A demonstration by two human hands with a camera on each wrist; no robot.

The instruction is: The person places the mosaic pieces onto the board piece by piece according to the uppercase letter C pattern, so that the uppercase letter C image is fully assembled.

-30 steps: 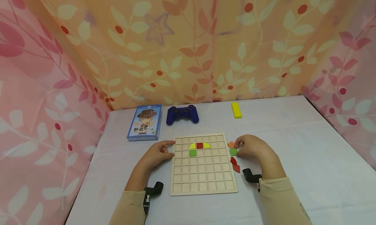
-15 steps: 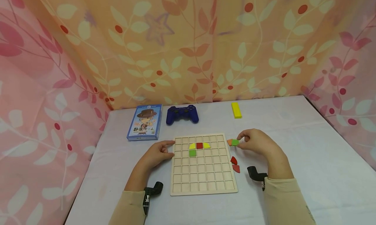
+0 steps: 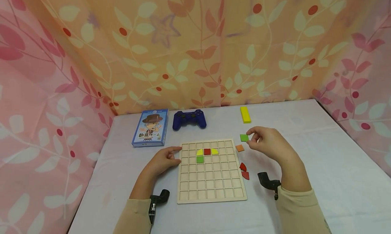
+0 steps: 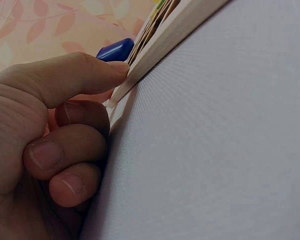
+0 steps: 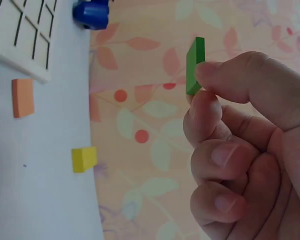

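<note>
Head: right hand (image 3: 268, 144) pinches a green tile (image 3: 243, 138), two o'clock from the grid board (image 3: 210, 184); left hand (image 3: 162, 161), thumb and forefinger spread, touches its ten-o'clock edge. Left wrist: thumb meets board. Right wrist: orange tile (image 5: 23, 98), nine o'clock.

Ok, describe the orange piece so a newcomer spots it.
Find the pale grid board on the white table. Beside its right edge, near the far corner, lies the orange piece. It alone is orange: the right hand holds a green piece, and two red pieces lie nearer the person.
</note>
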